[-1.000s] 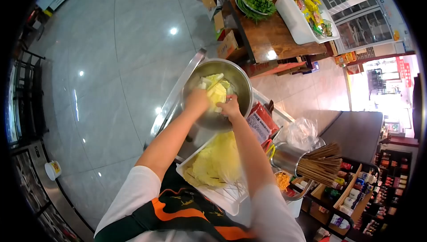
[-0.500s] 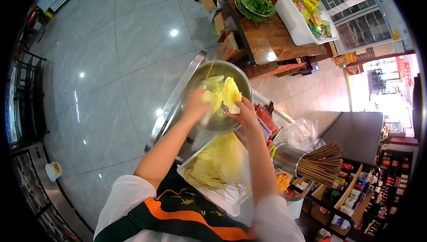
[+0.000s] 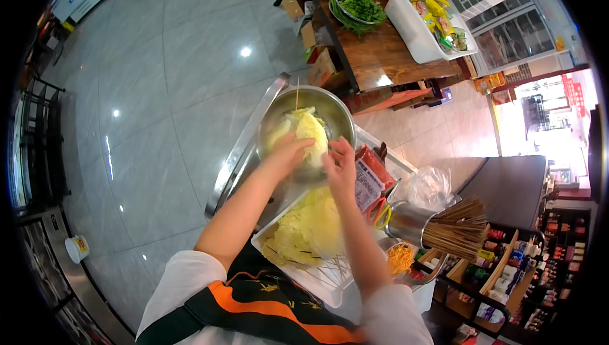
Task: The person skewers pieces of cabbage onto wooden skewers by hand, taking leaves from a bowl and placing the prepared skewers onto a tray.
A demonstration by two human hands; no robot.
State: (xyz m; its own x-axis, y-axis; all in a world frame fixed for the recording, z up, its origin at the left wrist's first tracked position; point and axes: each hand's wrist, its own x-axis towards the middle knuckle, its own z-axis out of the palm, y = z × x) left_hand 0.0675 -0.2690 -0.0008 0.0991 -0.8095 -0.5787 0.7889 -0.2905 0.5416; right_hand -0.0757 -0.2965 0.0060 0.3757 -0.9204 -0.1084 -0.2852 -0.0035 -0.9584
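Over a large steel bowl [image 3: 347, 119], my left hand [image 3: 287, 152] grips yellow-green cabbage leaves [image 3: 310, 130]. A thin wooden skewer [image 3: 297, 93] sticks up from these leaves. Just right of them is my right hand [image 3: 340, 162], its fingers bent and slightly apart, with nothing visible between them. Below the bowl, a white tray [image 3: 325, 293] holds a pile of flat cabbage leaves [image 3: 304, 231] with skewer ends poking out. More leaves lie inside the bowl, partly hidden by my hands.
Right of the bowl are a red packet [image 3: 374, 170], red-and-yellow-handled scissors [image 3: 382, 215], a steel pot of wooden skewers [image 3: 455, 227], a clear plastic bag [image 3: 428, 187] and orange shreds [image 3: 400, 258]. A wooden table [image 3: 374, 59] bears greens [image 3: 360, 6] and a white bin [image 3: 412, 32].
The leaf that my right hand held has left its fingers. My left hand now has leaves gripped near the bowl's middle, and the skewer stands more upright. The view has shifted slightly.
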